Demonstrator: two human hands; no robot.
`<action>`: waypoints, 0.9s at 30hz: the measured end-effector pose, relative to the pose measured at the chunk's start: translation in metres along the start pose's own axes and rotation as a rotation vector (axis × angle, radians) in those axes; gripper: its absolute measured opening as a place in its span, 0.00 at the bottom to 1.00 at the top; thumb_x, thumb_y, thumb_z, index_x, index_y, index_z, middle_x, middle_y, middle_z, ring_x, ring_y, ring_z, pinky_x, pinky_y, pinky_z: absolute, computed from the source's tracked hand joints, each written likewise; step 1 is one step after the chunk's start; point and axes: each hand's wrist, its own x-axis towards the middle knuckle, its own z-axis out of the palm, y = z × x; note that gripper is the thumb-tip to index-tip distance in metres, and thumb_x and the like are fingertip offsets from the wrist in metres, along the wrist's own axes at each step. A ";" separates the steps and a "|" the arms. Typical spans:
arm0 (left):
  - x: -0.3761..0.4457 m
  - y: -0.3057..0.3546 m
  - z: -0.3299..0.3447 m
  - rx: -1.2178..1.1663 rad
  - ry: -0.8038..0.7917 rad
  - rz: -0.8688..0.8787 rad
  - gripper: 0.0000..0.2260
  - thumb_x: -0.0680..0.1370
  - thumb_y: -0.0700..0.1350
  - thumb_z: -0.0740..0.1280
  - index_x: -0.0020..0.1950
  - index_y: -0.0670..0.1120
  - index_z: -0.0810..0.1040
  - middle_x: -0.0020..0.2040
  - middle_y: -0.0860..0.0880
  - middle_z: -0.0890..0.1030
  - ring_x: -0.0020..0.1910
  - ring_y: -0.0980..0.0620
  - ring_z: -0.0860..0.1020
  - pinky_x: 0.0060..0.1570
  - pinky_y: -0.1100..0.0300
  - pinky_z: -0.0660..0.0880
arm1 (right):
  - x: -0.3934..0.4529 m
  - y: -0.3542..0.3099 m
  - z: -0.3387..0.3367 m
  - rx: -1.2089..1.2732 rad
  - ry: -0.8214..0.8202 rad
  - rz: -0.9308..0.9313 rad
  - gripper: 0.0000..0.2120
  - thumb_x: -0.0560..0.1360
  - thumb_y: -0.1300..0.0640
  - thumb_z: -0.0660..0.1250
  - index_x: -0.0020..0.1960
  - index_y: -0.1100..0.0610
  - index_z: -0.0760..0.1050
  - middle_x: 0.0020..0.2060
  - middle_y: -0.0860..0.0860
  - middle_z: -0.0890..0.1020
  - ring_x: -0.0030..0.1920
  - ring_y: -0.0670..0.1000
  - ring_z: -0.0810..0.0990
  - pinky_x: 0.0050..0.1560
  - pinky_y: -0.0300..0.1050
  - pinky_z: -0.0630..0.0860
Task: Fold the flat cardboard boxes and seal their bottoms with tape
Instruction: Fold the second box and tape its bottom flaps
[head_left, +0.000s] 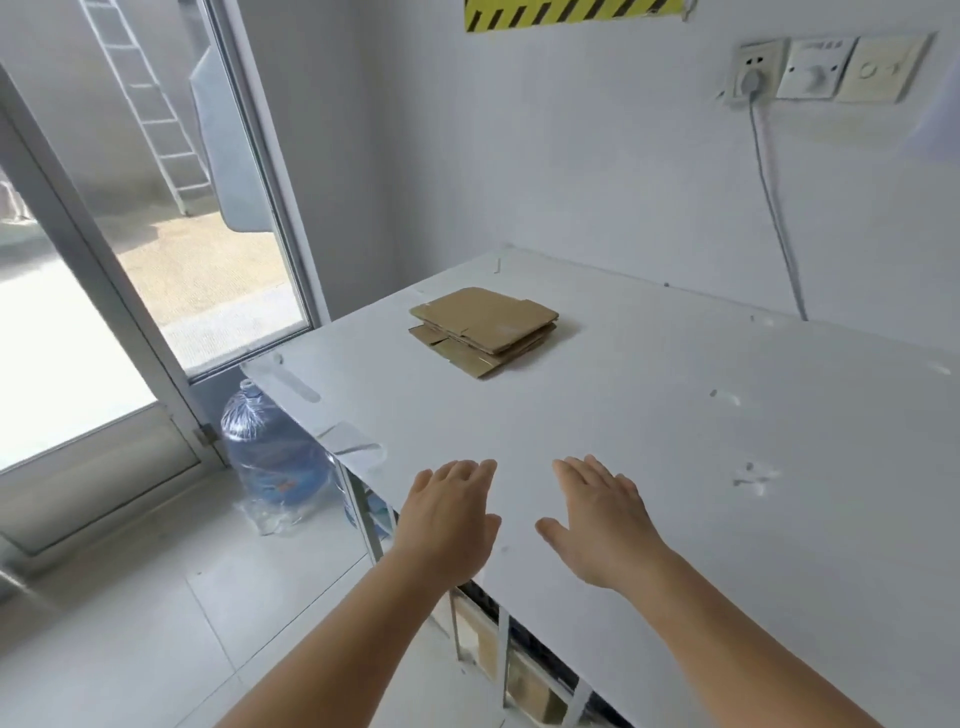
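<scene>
A small stack of flat cardboard boxes (484, 329) lies on the white worktop (675, 415), toward its far left part, well apart from both hands. The sheets are piled unevenly, the lower ones jutting out toward the near left. The stack's long axis runs diagonally, from the far left to the near right, and its slotted flap edges face the near-left and far-right sides.

The left hand (448, 519) is stretched out palm down over the near edge of the worktop, fingers straight and close together, its grip wide and holding nothing. The right hand (602, 525) is just beside it, palm down over the worktop, fingers straight, thumb spread, also holding nothing. Whether either palm touches the surface cannot be told.

A large water bottle (270, 457) stands on the floor beside the worktop's left end.
</scene>
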 end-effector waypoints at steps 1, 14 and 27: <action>0.009 -0.011 -0.001 0.003 0.002 -0.010 0.27 0.81 0.52 0.59 0.77 0.49 0.56 0.74 0.52 0.66 0.73 0.52 0.62 0.71 0.58 0.55 | 0.015 -0.005 0.001 0.004 -0.002 -0.007 0.33 0.80 0.45 0.55 0.78 0.55 0.45 0.78 0.49 0.50 0.77 0.51 0.44 0.76 0.51 0.45; 0.156 -0.123 -0.019 0.014 -0.002 -0.074 0.26 0.81 0.52 0.59 0.77 0.50 0.57 0.74 0.52 0.66 0.73 0.51 0.62 0.71 0.58 0.56 | 0.198 -0.040 -0.009 0.022 0.007 -0.040 0.31 0.80 0.44 0.56 0.77 0.56 0.49 0.77 0.49 0.54 0.77 0.51 0.47 0.74 0.50 0.48; 0.326 -0.213 0.007 -0.043 -0.063 0.056 0.24 0.81 0.56 0.57 0.76 0.51 0.59 0.74 0.53 0.65 0.73 0.50 0.61 0.71 0.56 0.55 | 0.339 -0.052 -0.007 0.067 0.075 0.212 0.29 0.78 0.45 0.57 0.74 0.56 0.54 0.74 0.50 0.60 0.75 0.51 0.53 0.72 0.48 0.53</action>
